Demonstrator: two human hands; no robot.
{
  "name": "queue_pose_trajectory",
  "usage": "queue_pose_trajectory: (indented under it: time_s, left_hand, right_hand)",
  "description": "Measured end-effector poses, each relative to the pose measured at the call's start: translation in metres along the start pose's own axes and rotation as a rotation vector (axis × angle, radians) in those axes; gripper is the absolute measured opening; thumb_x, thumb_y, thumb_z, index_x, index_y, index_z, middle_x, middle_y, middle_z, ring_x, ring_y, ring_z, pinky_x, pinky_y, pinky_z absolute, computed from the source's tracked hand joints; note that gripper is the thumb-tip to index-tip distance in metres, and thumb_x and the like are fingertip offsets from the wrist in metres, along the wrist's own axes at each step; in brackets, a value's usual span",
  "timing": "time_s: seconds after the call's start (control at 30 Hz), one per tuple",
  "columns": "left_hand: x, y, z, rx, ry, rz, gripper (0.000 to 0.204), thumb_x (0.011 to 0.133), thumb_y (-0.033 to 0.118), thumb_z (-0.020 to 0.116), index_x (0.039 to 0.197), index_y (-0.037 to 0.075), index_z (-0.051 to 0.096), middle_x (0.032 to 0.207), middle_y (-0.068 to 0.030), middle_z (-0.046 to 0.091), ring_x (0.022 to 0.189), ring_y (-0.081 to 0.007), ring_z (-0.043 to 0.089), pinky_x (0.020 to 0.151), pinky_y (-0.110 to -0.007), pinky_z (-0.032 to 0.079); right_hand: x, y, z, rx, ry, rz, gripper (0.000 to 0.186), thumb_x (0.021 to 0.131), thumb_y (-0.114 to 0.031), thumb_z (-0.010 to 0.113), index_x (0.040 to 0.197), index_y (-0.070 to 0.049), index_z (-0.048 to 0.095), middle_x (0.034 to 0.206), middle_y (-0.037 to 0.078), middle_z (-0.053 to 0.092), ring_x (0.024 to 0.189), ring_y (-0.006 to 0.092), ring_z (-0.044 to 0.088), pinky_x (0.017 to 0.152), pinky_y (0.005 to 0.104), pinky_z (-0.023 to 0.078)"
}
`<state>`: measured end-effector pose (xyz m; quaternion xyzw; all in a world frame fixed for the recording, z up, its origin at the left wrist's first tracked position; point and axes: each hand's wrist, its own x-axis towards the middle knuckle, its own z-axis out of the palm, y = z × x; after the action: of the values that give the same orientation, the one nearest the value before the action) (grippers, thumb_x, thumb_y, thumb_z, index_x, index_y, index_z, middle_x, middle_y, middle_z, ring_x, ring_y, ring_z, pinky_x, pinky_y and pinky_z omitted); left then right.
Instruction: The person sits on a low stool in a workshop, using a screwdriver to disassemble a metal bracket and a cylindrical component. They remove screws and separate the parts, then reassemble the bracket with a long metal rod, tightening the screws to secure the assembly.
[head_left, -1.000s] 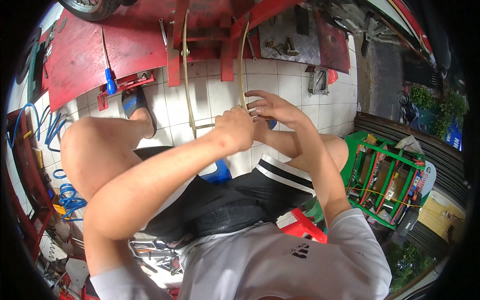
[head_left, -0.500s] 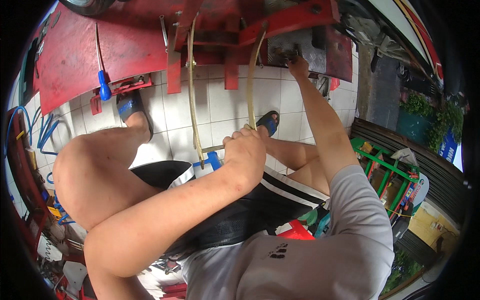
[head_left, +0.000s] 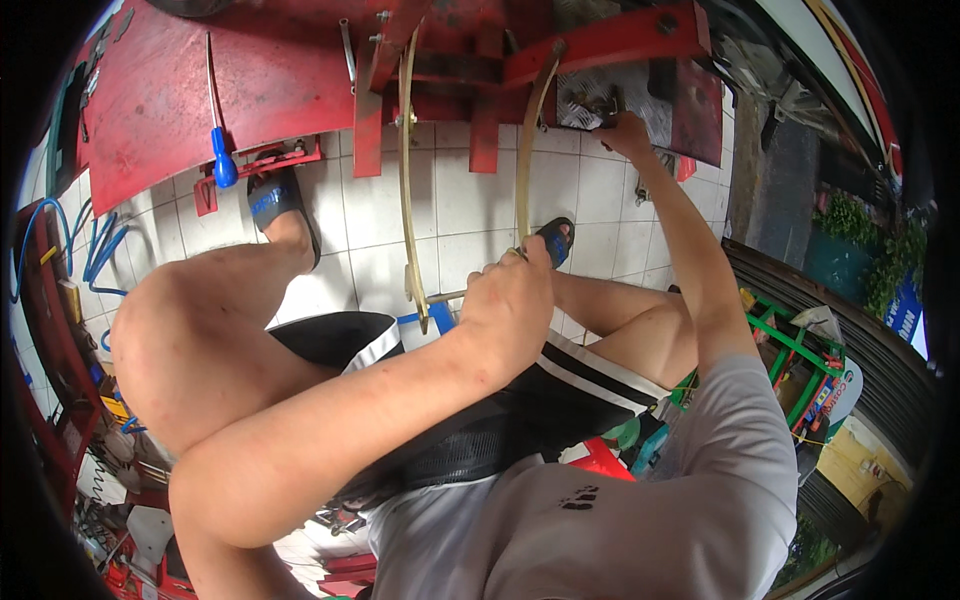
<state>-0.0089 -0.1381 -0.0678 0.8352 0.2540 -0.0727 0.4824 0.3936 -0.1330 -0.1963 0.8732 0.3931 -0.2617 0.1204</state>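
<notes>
1. While the person sat low over a white tiled floor (head_left: 455, 215), the left hand (head_left: 510, 310) was closed in a fist around the lower end of a curved yellowish bar (head_left: 524, 160), near the knees.
2. That bar was thin, flat and pale yellow-tan, bowed along its length. It rose from the left hand to the underside of a red metal machine (head_left: 250, 90) at the top of the view.
3. A second curved bar (head_left: 405, 170) of the same colour and form hung just beside the first, to its left. Its lower end stood free above the floor, near a short grey metal rod (head_left: 447, 296) that projected leftward from the left fist.
4. The right hand (head_left: 627, 132) was extended well away from the left, up at a grey checker-plate panel (head_left: 600, 92) on the machine. Its fingers were curled against small metal parts there; whether it gripped anything could not be determined.
5. A blue-handled screwdriver (head_left: 219, 150) hung on the red panel at the left, above a foot in a blue sandal (head_left: 272, 196).
6. The other sandalled foot (head_left: 556, 240) rested on the tiles just right of the held bar.
7. Blue hoses (head_left: 95, 255) lay coiled at the left edge.
8. A green metal rack (head_left: 790, 355) stood at the right.
</notes>
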Motion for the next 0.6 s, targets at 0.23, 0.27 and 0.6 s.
queue_pose_trajectory:
  time_s: [0.23,0.27,0.6]
  left_hand:
    - [-0.005,-0.007,-0.005,-0.136,0.159,0.082,0.035,0.085,0.006,0.063,0.109,-0.011,0.044,0.073,-0.0206,0.067,0.069,-0.0379,0.069,0.063,-0.043,0.057]
    - [-0.006,-0.005,-0.009,-0.124,0.142,0.077,0.035,0.083,0.004,0.064,0.108,-0.011,0.045,0.074,-0.0206,0.067,0.07,-0.0366,0.07,0.063,-0.042,0.057]
    - [-0.009,0.002,-0.015,0.003,0.135,0.169,0.039,0.067,0.002,0.077,0.098,-0.005,0.056,0.074,-0.0125,0.07,0.073,-0.0249,0.074,0.063,-0.029,0.057]
  right_hand:
    - [-0.222,-0.119,-0.019,0.897,-0.48,-0.227,0.015,0.084,-0.013,0.068,0.09,0.001,0.069,0.078,0.002,0.065,0.07,0.0099,0.06,0.063,0.0226,0.044]
    - [-0.234,-0.122,-0.013,0.989,-0.508,-0.186,0.014,0.085,-0.011,0.067,0.091,0.001,0.069,0.08,0.002,0.066,0.071,0.0093,0.06,0.064,0.0222,0.044]
    - [-0.244,-0.106,0.017,1.496,-0.771,-0.17,0.018,0.089,-0.014,0.061,0.094,0.003,0.066,0.079,0.001,0.062,0.067,0.0043,0.05,0.061,0.0189,0.036]
